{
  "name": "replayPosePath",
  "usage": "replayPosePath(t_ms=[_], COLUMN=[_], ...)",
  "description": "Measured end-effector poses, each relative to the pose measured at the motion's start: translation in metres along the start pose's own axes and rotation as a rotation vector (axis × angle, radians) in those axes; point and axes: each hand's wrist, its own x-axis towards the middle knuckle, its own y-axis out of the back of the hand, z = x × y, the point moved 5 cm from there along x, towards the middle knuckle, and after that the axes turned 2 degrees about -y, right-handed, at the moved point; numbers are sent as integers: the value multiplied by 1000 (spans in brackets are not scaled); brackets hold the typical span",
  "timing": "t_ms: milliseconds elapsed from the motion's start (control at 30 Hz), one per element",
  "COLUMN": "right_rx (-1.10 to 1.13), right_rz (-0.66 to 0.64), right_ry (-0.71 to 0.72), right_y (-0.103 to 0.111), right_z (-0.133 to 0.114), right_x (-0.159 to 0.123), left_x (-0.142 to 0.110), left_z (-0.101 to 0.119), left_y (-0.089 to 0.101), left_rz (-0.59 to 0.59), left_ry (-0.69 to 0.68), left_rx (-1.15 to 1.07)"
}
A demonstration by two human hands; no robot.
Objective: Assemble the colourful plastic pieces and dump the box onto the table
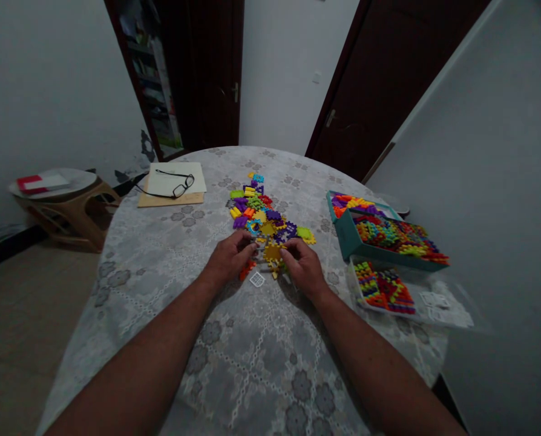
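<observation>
My right hand [303, 266] pinches a yellow toothed building piece [273, 252] by its right edge, low over the table. Opposite it, my left hand [230, 257] has thumb and fingers drawn together; a small greyish part seems to stick out from them, too blurred to name. Below the hands lie a white grid-patterned piece [256, 279] and an orange piece [247, 270], the latter partly behind my left fingers. Just beyond them spreads a loose pile of coloured toothed building pieces [255, 204] in purple, green, yellow, red and blue.
A teal box [348, 236] full of building pieces stands at the right, with a clear plastic tray [359, 297] of more pieces in front. Black-framed glasses [178, 191] rest on papers [180, 172] at the left. Patterned cloth covers the round table [252, 357]. A stool [77, 206] stands left.
</observation>
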Motion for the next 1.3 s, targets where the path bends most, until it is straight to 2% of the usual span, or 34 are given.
replayPosePath(t_ms=[200,300,500,600,700,800,900,967,1067,1167,1300], right_rx=[28,30,-32,-78,-152,-374,-688,-831,-905,-903,-816], right_rz=[-55,-47,-42,-54,-35,43,25,-19,-70,-89,-41], right_ry=[-53,-69,-58,-25,75,164,80,-7,-52,-62,-9], right_y=[-15,-15,-15,-15,-7,14,31,37,37,34,35], right_z=[9,9,1,-4,-7,1,22,35,43,46,48], right_x=[-2,-1,-2,-2,3,12,21,23,23,22,24], left_x=[-5,-6,-9,-8,-6,-3,-1,-1,-4,-6,-7], left_z=[2,6,15,11,6,3,4,6,10,15,16], left_y=[-12,-13,-13,-11,-8,-3,-1,-3,-6,-9,-14], left_rz=[-200,-237,-242,-182,-112,-41,-12,-29,-68,-88,-143], left_ry=[-43,-55,-62,-60,-39,-35,-45,-62,-106,-165,-226], left_rx=[-26,-5,62,125,126,87,77,75,75,81,128])
